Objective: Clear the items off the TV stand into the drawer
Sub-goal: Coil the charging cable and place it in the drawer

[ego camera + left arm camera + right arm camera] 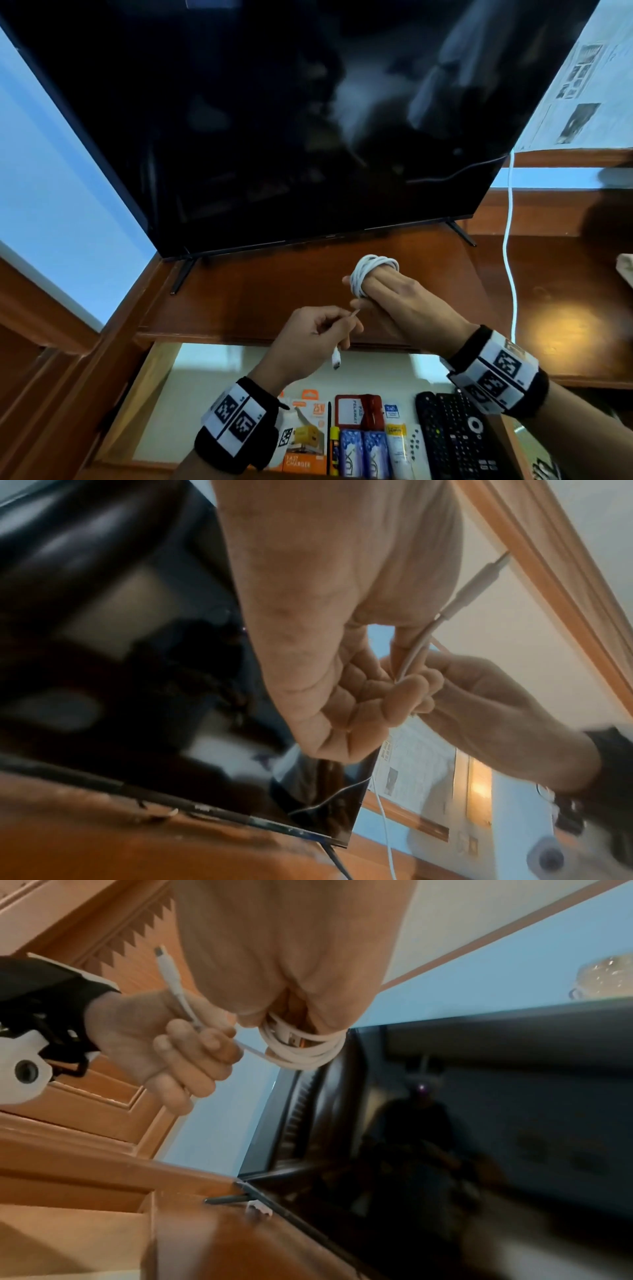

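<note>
A white cable (pixel 375 270) is wound in several loops round the fingers of my right hand (pixel 383 291), which hovers over the wooden TV stand top (pixel 274 291). In the right wrist view the coil (pixel 304 1050) hugs the fingers, with my right thumb against it. My left hand (pixel 342 325) pinches the cable's free end just left of the coil. The plug (pixel 336 359) hangs down from that hand over the open drawer (pixel 157 377). The plug also shows in the wrist views (pixel 479 582) (pixel 167 969). Both hands are close together, a little above the stand.
A large black TV (pixel 274 120) stands at the back, its foot (pixel 181 274) on the left. The drawer holds remotes (pixel 455 435), an orange charger box (pixel 305 438), soap packs (pixel 363 452) and small items. Another white cord (pixel 510 240) hangs at the right.
</note>
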